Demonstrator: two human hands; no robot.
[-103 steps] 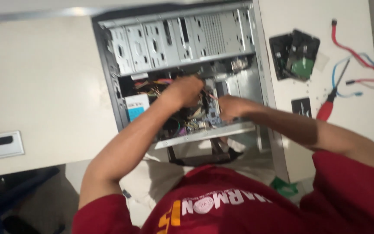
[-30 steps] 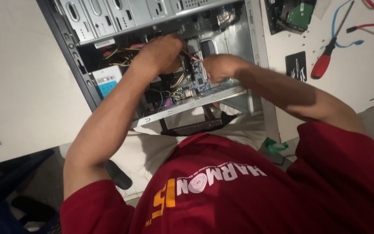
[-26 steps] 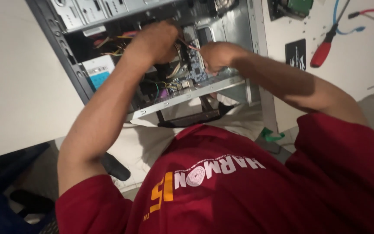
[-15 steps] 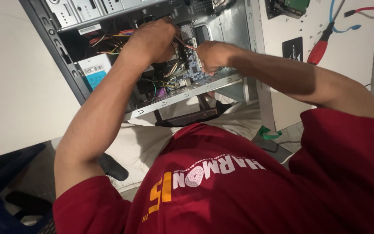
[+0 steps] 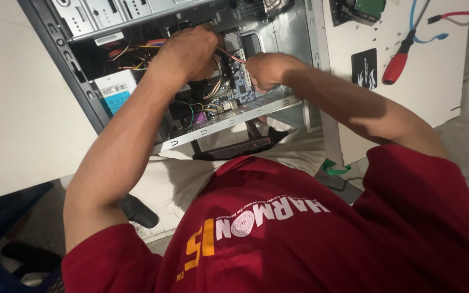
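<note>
An open desktop computer case lies on its side in front of me. Both my arms reach into it. My left hand is closed around a bundle of coloured cables above the motherboard. My right hand sits curled at the motherboard's right edge, where a thin red wire runs to it from my left hand. Its fingertips are hidden, so what it grips is unclear. I am wearing a red shirt.
Right of the case, a white board carries a red-handled screwdriver, a small black packet, a drive with a green circuit board, and blue and red cables. Metal drive bays fill the case's far side.
My view has dropped closer to the case. Both hands stay inside it; my left hand has shifted slightly along the cables and my right hand has drawn nearer to it.
</note>
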